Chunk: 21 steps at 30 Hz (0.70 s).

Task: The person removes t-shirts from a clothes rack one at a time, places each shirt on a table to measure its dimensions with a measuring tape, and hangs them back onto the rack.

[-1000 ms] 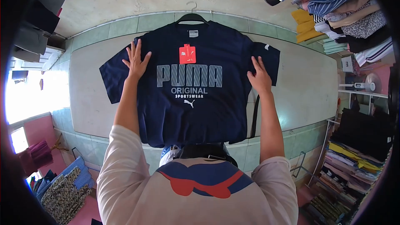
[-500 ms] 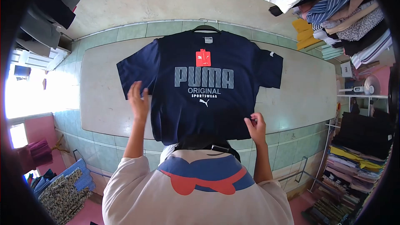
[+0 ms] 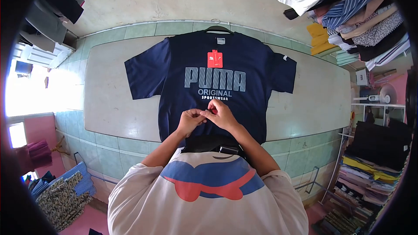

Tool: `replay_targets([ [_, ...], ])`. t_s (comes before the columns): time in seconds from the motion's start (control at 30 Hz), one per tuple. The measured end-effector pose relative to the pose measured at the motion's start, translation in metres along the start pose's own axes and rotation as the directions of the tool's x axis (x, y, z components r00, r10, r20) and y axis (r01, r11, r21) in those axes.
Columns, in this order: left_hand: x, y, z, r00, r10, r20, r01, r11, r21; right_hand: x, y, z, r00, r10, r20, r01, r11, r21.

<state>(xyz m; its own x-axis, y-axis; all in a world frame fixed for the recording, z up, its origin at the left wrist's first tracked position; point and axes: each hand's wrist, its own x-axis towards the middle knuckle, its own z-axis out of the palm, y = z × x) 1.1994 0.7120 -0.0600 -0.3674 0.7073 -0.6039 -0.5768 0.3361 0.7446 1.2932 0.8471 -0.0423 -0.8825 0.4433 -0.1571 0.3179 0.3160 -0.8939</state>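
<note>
Since the earlier frame both hands have come in from left and right to meet over the near half of the shirt [image 3: 250, 104], left hand [image 3: 190, 122] and right hand [image 3: 221, 115] pinching a small reddish thing [image 3: 214, 111], seemingly for fine control, above the table [image 3: 305, 104].

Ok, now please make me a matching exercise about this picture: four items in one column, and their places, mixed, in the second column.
Items:
1. navy T-shirt
2. red tag
3. black hanger
4. left hand and right hand

Places:
A. at the neck opening of the shirt
B. close together over the lower front of the shirt, fingers bent
C. laid out on the pale table, with sleeves out to the sides
D. below the neckline, just above the big word PUMA

Right pairs: 1-C, 2-D, 3-A, 4-B
</note>
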Motion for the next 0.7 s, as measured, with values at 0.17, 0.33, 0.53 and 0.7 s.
replay_targets([
  [0.17,0.005,0.007,-0.015,0.971,0.218,-0.093,-0.203,0.967,0.154,0.018,0.003,0.005,0.995,-0.025,0.100,0.026,1.000,-0.015],
  [0.33,0.016,-0.007,-0.093,0.547,0.492,-0.677,-0.111,0.844,0.524,0.019,0.014,-0.026,0.997,0.071,0.033,-0.062,0.975,-0.214],
  [0.53,0.022,0.001,-0.106,0.392,0.551,-0.737,0.220,0.722,0.657,0.013,0.034,-0.032,0.992,0.126,0.003,-0.120,0.950,-0.287],
  [0.7,0.025,-0.003,-0.108,0.381,0.564,-0.733,0.219,0.715,0.664,0.006,0.045,-0.051,0.997,0.081,-0.008,-0.079,0.938,-0.337],
])
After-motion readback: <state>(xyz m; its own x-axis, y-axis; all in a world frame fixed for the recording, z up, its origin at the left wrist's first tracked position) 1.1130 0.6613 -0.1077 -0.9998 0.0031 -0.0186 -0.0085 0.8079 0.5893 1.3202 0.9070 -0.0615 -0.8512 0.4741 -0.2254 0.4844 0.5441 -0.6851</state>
